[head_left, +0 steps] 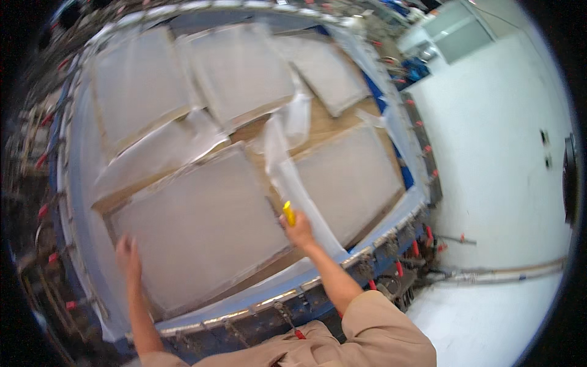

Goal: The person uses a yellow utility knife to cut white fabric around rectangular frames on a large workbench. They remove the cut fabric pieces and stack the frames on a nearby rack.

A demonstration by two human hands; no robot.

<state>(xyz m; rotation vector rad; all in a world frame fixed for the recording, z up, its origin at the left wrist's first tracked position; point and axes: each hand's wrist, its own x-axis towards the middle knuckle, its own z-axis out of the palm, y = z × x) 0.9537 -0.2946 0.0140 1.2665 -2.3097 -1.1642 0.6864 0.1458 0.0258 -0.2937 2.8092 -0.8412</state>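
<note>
My right hand [296,229] grips a yellow-handled tool [288,213] with a dark, thin end, beside the right edge of a large pale mesh panel [183,220]. My left hand [129,257] is at that panel's left edge; its fingers are too blurred to read. Another pale panel [339,177] lies to the right, overlapped by a strip of loose white sheeting [281,165]. More panels [137,82] lie farther back, among torn white sheets and bare brown surface [247,131].
A large blue frame [406,177] surrounds the panels, lined with metal clamps with red handles [416,248]. On the right are a white wall or surface [489,159], a rail [501,272] and a glazed opening [452,33]. Dark equipment crowds the left side.
</note>
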